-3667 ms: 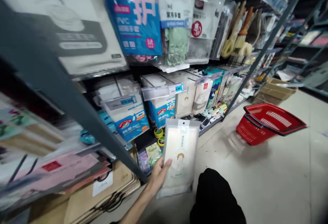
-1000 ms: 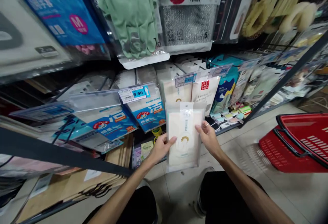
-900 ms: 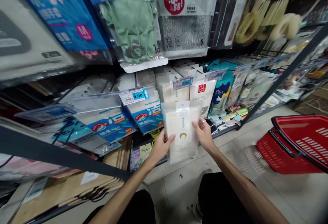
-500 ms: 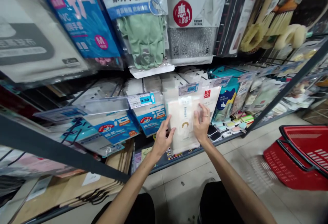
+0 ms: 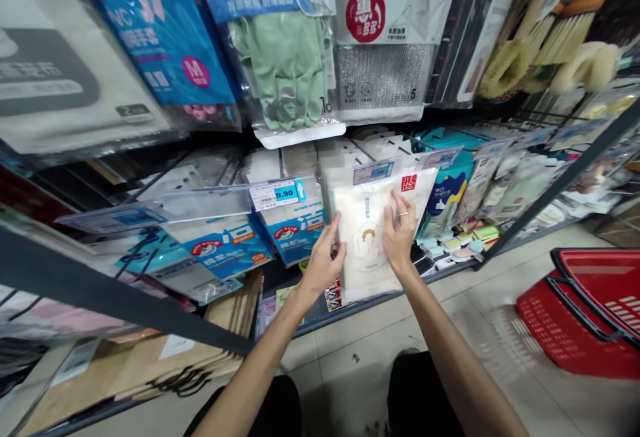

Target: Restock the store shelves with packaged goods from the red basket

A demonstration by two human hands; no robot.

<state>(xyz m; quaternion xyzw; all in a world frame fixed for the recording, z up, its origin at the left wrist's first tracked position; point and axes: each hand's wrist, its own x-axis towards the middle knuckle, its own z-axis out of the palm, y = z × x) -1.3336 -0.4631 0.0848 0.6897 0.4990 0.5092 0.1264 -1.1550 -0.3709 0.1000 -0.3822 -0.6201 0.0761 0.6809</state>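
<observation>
A flat cream-white packet (image 5: pixel 369 270) with a small round drawing hangs among similar packets at the front of the lower rack. My left hand (image 5: pixel 323 260) is at its left edge, fingers bent against the side and thumb apart. On the right part of its front is my right hand (image 5: pixel 399 233), fingers curled, with a ring on one finger. Between them my two hands hold the packet by its sides. A red square logo (image 5: pixel 409 183) shows at the upper right, above my right fingers. The fingertips at the packet's edges are partly hidden.
Price-tag strips (image 5: pixel 284 193) run above the lower packets. Blue packets (image 5: pixel 295 233) hang to the left, a teal packet (image 5: pixel 445 187) to the right. Green gloves (image 5: pixel 285 70) hang overhead. A red shopping basket (image 5: pixel 565 317) stands on the floor at right.
The packet and both hands appear slightly further right in view, and the packet looks a little more tilted. My hands keep about the same hold. The camera view has shifted slightly.
</observation>
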